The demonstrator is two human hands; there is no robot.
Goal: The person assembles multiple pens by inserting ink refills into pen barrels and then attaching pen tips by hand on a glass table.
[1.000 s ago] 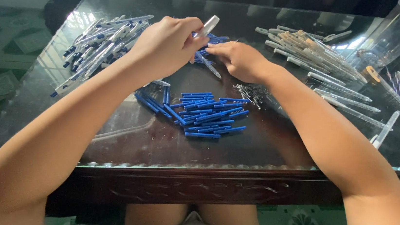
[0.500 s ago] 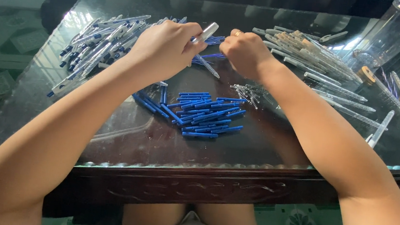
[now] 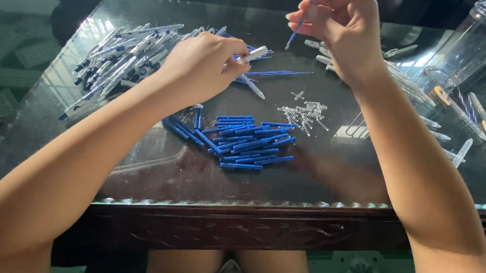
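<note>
The left hand (image 3: 202, 67) was closed around a white pen barrel (image 3: 256, 53), whose end stuck out past the thumb and forefinger above the glass-topped table (image 3: 133, 167). The right hand (image 3: 342, 27) was raised near the far edge, its fingertips pinching a thin blue ink refill (image 3: 303, 19) that slanted downward. Between the forearms lay a heap of blue pen parts (image 3: 242, 141), with what looked like small metal springs (image 3: 307, 114) just beside it. Assembled pens (image 3: 120, 59) were piled at left; a clear plastic jar (image 3: 471, 46) stood at right.
</note>
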